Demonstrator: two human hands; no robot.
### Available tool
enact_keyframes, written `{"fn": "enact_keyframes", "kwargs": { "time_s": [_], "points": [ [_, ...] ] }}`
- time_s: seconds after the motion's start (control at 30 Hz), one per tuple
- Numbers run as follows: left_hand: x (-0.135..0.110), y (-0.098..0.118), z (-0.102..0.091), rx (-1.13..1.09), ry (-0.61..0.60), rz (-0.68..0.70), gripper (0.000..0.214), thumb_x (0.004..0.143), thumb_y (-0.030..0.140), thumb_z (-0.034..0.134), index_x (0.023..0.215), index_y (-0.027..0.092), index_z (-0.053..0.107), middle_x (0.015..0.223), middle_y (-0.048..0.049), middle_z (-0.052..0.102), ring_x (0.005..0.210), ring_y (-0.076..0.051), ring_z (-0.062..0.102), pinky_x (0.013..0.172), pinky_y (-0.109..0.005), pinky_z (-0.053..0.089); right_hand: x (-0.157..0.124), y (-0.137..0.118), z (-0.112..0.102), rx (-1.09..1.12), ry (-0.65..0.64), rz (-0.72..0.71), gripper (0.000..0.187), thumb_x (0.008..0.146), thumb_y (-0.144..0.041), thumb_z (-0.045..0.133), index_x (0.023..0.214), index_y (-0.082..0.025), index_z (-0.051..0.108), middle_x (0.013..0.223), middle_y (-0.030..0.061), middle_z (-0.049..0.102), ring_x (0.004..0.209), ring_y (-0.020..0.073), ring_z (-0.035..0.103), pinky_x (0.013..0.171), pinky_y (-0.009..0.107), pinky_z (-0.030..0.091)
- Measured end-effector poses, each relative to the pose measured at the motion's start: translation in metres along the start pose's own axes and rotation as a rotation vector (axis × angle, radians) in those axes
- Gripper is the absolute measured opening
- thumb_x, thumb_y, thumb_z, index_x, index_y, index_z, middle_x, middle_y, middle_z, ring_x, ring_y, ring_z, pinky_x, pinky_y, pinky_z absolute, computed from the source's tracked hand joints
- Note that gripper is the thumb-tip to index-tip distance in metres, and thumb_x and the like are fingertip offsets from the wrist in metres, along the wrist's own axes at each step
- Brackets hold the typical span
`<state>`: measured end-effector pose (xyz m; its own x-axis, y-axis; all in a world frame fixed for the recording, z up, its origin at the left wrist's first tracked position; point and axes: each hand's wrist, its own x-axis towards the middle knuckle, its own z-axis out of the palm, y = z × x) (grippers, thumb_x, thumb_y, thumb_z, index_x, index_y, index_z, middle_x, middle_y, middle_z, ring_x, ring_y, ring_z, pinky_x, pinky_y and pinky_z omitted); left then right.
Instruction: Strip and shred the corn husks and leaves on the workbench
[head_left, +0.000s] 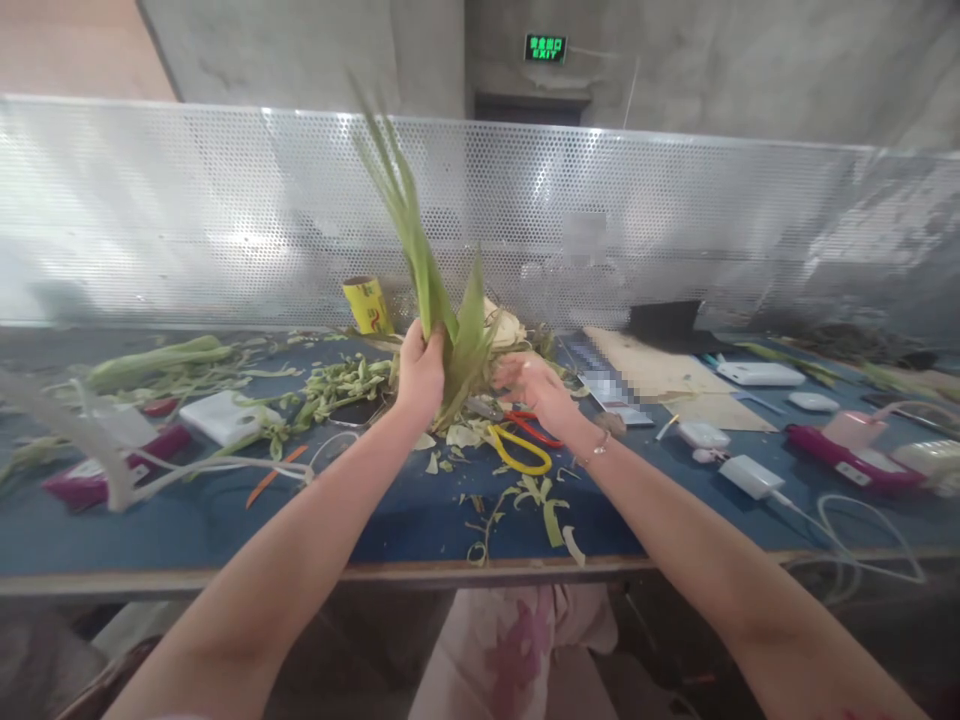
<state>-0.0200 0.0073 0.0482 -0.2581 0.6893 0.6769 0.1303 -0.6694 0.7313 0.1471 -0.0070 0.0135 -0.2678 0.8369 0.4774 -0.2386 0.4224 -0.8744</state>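
Observation:
My left hand (420,375) is closed around a bunch of long green leaves (420,250) that stands upright above the blue table (390,520). My right hand (534,388) reaches in from the right, fingers curled at the base of the leaves near a pale husk-like piece (504,325). A bracelet circles my right wrist. Just below my hands lie yellow-handled scissors (516,455) and red-handled scissors (534,428). Green trimmings (525,495) are scattered on the table in front of me.
A perforated metal screen (225,220) walls the table's far side. A yellow cup (367,305) stands behind the leaves. Cut stems (337,385) and a white box (221,415) lie left. White chargers (750,475), cables, cardboard (660,375) and pink devices (847,450) lie right.

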Motion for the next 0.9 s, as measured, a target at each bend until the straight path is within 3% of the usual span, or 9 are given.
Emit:
{"fn": "enact_keyframes", "kwargs": {
  "time_s": [0.17, 0.27, 0.37, 0.53, 0.7, 0.8, 0.9],
  "points": [
    [-0.011, 0.004, 0.003, 0.148, -0.069, 0.069, 0.008, 0.08, 0.022, 0.048, 0.087, 0.02, 0.05, 0.078, -0.0001, 0.053, 0.073, -0.012, 0.052, 0.065, -0.023, 0.043, -0.005, 0.003, 0.015, -0.246, -0.022, -0.075, 0.033, 0.069, -0.042, 0.065, 0.09, -0.02, 0.052, 0.088, 0.0038, 0.058, 0.085, 0.0171, 0.057, 0.073, 0.033, 0.052],
    [-0.014, 0.003, 0.005, 0.222, -0.075, 0.093, 0.021, 0.07, 0.015, 0.056, 0.091, 0.02, 0.052, 0.095, -0.004, 0.052, 0.088, -0.015, 0.052, 0.071, -0.025, 0.045, -0.005, 0.008, 0.02, -0.297, 0.046, -0.088, 0.045, 0.068, -0.038, 0.065, 0.104, -0.021, 0.045, 0.103, 0.007, 0.056, 0.095, 0.0192, 0.056, 0.073, 0.034, 0.052],
    [-0.016, -0.001, 0.008, 0.254, -0.119, 0.095, 0.021, 0.068, 0.016, 0.057, 0.088, 0.02, 0.054, 0.103, -0.0064, 0.049, 0.094, -0.017, 0.05, 0.069, -0.025, 0.046, -0.003, 0.008, 0.018, -0.335, 0.081, -0.114, 0.047, 0.071, -0.038, 0.062, 0.11, -0.022, 0.042, 0.111, 0.0084, 0.055, 0.099, 0.0197, 0.055, 0.076, 0.035, 0.052],
    [-0.022, -0.004, 0.009, 0.357, -0.352, 0.078, 0.015, 0.076, 0.016, 0.047, 0.09, 0.02, 0.051, 0.065, 0.0021, 0.053, 0.057, -0.011, 0.048, 0.058, -0.023, 0.04, -0.002, 0.004, 0.013, -0.469, 0.096, -0.127, 0.036, 0.073, -0.036, 0.061, 0.103, -0.018, 0.051, 0.103, 0.0077, 0.062, 0.093, 0.0203, 0.059, 0.081, 0.036, 0.049],
    [-0.028, -0.001, 0.008, 0.367, -0.247, 0.096, 0.013, 0.077, 0.014, 0.045, 0.088, 0.02, 0.049, 0.06, 0.0032, 0.05, 0.052, -0.011, 0.046, 0.055, -0.023, 0.036, -0.007, -0.002, 0.016, -0.748, 0.139, -0.158, 0.021, 0.079, -0.037, 0.054, 0.079, -0.017, 0.059, 0.078, 0.0054, 0.063, 0.071, 0.0185, 0.059, 0.067, 0.032, 0.048],
    [-0.024, -0.002, 0.007, 0.296, -0.164, 0.064, 0.007, 0.077, 0.016, 0.048, 0.083, 0.02, 0.048, 0.061, 0.0032, 0.048, 0.052, -0.011, 0.045, 0.055, -0.023, 0.037, -0.009, -0.005, 0.017, -0.857, 0.093, -0.314, 0.022, 0.082, -0.033, 0.051, 0.069, -0.017, 0.058, 0.081, 0.0068, 0.063, 0.076, 0.0183, 0.058, 0.071, 0.033, 0.048],
    [-0.014, -0.003, 0.004, 0.099, 0.028, -0.033, 0.009, 0.075, 0.018, 0.055, 0.076, 0.021, 0.046, 0.064, 0.0026, 0.048, 0.059, -0.012, 0.049, 0.059, -0.024, 0.041, -0.011, -0.005, 0.016, -0.889, -0.027, -0.536, 0.022, 0.083, -0.028, 0.049, 0.064, -0.018, 0.054, 0.09, 0.0084, 0.062, 0.085, 0.0178, 0.057, 0.08, 0.035, 0.047]
  ]
}}
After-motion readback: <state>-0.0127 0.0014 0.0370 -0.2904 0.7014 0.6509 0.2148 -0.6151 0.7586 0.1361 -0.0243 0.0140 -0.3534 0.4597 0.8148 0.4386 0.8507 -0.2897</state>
